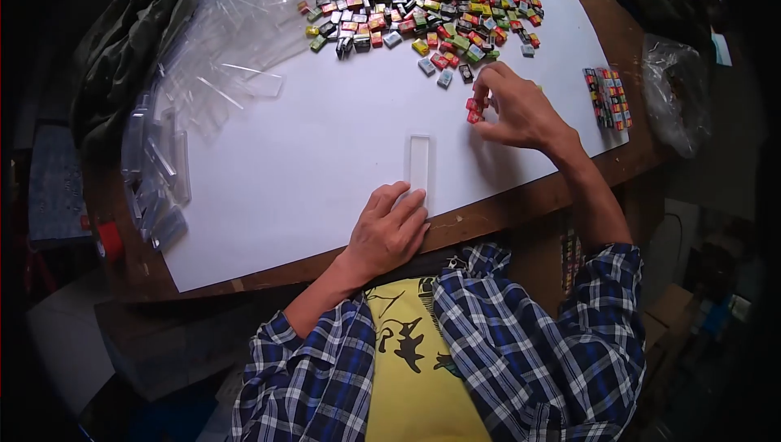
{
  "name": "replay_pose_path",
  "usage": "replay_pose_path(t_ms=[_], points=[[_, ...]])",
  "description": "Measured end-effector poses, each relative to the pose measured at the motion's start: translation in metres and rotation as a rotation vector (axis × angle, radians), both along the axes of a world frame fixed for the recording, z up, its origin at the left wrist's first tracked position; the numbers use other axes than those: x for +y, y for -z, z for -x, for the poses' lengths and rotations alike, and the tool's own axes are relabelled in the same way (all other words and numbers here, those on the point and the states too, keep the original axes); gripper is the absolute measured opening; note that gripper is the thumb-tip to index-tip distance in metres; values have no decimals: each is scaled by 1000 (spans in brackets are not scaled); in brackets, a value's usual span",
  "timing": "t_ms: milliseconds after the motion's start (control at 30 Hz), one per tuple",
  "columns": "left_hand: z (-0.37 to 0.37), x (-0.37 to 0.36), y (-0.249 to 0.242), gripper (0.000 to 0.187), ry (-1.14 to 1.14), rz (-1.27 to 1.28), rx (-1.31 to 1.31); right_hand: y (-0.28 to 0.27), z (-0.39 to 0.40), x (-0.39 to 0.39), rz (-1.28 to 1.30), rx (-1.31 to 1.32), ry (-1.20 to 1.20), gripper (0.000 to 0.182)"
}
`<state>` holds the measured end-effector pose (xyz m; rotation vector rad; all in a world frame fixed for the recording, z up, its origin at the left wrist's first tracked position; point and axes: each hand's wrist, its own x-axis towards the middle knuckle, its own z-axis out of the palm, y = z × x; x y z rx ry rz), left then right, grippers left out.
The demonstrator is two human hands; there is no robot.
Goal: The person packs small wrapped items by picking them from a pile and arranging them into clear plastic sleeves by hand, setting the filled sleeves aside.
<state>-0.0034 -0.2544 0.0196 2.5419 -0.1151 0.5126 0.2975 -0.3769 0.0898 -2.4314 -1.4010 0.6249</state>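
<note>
Red, glossy little blocks (474,110) are held at the fingertips of the right hand (521,108), between the curved thumb below and the bent forefinger above, above the white sheet (268,174) by which the brown wooden table (480,218) is covered. By these two digits the blocks are pinched at their edges; how the other fingers are placed cannot be fully told, since they are partly hidden. A narrow, clear plastic case (420,161), long and rectangular, is laid on the sheet to the left of the blocks and nearer to the body, its length pointed away from the person. Its near end is touched by the fingertips of the left hand (389,230), whose fingers are slightly spread and bent, laid flat rather than pinched. Beyond the right hand, a heap of small multicoloured blocks (423,11) is spread, with a few stray pieces lying near its fingers. Clear plastic sheets and cases (220,52) are piled to the left, and a stacked group of coloured blocks (608,99) is set near the right edge.
</note>
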Motion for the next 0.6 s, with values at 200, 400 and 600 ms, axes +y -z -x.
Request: replay_pose_path(t_ms=[200, 400, 600], points=[[-1, 0, 5, 23, 17, -27, -28, 3, 87, 22, 5, 24, -287, 42], [0, 1, 8, 21, 8, -28, -62, 20, 102, 23, -22, 40, -248, 47], [3, 2, 9, 21, -6, -12, -67, 23, 91, 2, -253, 295, -111, 49]])
